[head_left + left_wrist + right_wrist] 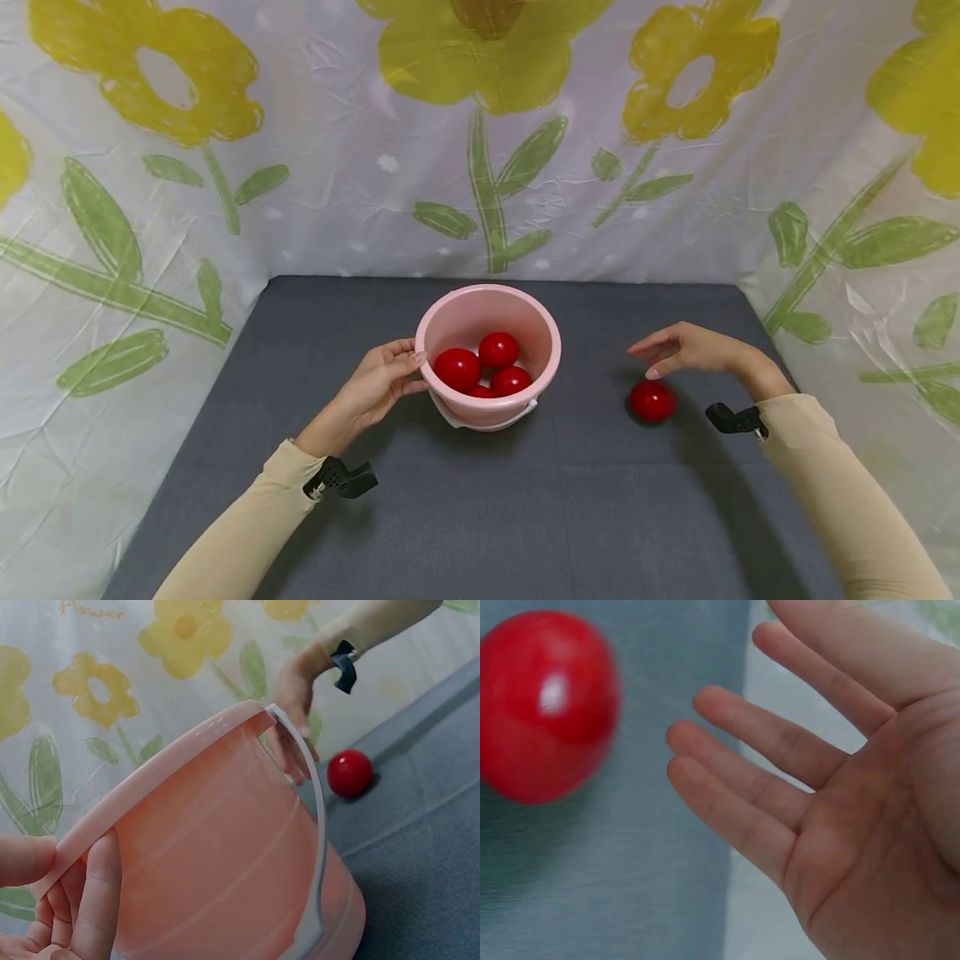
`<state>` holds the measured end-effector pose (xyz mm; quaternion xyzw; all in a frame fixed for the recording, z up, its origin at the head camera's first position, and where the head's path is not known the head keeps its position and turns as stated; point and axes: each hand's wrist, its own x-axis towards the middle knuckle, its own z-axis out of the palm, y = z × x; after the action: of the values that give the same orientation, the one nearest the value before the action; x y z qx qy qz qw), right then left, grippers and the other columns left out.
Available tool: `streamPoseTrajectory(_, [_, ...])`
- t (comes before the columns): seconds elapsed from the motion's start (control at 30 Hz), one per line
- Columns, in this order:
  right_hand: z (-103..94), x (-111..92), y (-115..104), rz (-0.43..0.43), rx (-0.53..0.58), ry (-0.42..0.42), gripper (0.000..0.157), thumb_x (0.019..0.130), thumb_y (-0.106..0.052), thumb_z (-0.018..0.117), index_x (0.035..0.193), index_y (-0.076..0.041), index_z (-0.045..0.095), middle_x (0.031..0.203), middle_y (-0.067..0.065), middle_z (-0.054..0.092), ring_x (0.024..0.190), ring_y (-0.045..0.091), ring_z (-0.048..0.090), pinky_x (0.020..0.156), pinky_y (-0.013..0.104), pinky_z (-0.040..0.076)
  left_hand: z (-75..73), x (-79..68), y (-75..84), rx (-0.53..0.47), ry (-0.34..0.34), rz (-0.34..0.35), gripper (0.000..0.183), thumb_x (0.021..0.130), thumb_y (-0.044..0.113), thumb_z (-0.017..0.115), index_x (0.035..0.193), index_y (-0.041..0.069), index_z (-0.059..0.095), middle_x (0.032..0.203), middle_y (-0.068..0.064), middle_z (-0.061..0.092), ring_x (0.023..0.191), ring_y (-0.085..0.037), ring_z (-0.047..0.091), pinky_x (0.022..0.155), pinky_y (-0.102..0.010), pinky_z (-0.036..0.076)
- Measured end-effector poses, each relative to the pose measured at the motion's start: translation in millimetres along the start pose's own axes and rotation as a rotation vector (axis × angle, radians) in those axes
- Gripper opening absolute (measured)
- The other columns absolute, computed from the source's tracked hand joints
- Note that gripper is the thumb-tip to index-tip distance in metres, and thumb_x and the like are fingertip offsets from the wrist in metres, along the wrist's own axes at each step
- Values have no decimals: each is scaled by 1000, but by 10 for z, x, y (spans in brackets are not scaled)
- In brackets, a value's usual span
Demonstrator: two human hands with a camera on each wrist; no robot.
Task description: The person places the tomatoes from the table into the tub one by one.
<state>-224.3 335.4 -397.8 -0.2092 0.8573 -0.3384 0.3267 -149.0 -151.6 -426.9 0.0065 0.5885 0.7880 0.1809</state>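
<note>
A pink bucket (545,367) with a white handle (321,825) stands mid-table, tilted toward the viewer. My left hand (377,385) pinches its rim on the left side, thumb on one face and fingers on the other in the left wrist view. Inside the bucket lie several shiny red balls (457,369), one partly hidden behind the front rim. To the right, another red ball (652,402) rests on the table. My right hand (699,348) hovers just above and behind that ball, apart from it. Its fingers are spread and nearly straight in the right wrist view (840,817), holding nothing.
A dark grey cloth covers the table (465,517). Behind it and at both sides hangs a pale curtain (337,192) printed with yellow flowers. Each wrist wears a small black camera (341,477) on a strap.
</note>
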Motion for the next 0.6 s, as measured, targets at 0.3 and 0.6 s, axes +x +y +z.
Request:
streamPoseTrajectory(0.3, [182, -16, 297, -23, 40, -48, 58, 89, -20, 73, 138, 4, 52, 142, 30, 51, 130, 49, 50, 98, 41, 56, -4, -1, 1, -22, -11, 8, 38, 99, 0, 52, 132, -9, 37, 105, -3, 65, 88, -8, 68, 74, -25, 63])
streamPoseTrajectory(0.6, [315, -13, 390, -12, -8, -22, 55, 88, -23, 75, 134, 1, 58, 140, 28, 54, 131, 50, 47, 87, 22, 55, -3, -2, -2, -25, -4, 2, 39, 99, -2, 50, 134, -10, 35, 106, -4, 64, 87, -8, 68, 73, -25, 63])
